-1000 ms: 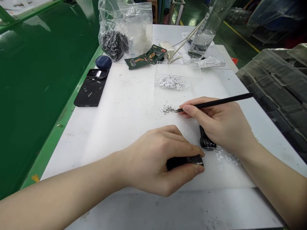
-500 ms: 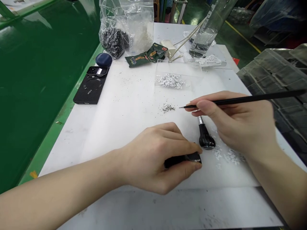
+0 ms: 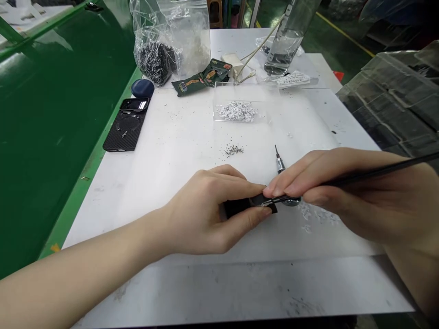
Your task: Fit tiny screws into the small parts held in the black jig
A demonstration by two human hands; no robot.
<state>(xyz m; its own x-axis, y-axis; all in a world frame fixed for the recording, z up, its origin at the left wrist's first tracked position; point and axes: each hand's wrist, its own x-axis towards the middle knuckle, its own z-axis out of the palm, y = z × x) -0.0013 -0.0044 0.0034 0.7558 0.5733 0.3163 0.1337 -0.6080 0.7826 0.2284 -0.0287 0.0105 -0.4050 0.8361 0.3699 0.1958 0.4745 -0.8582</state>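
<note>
Clamped between thumb and forefinger of the left hand (image 3: 206, 212): a small black part (image 3: 240, 206), resting on the white sheet (image 3: 178, 151) a little toward six o'clock of its middle. Gripped tight, with no gap showing between fingers and part. Lying with the long axis from nine to three o'clock, the bare end turned to three.

Pinched pencil-fashion in the right hand (image 3: 346, 196): a thin black tool (image 3: 377, 172), shaft slanting away toward two o'clock, tip aimed at nine and touching, or all but touching, that bare end. Impossible to tell whether the tip carries anything; too small. Fingertips of both hands nearly meeting over the spot, the right lying at three o'clock of it, the left at eight.

Just beyond the right fingertips, at twelve o'clock: a screwdriver (image 3: 279, 162), bit pointing to twelve, handle mostly hidden behind the fingers. Farther off, at eleven o'clock from the part: a heap of dark specks (image 3: 233, 150), and past it a clear tray (image 3: 247, 93) holding white bits (image 3: 237, 111). More loose white bits (image 3: 315, 214) at four o'clock, partly under the right hand.
</note>
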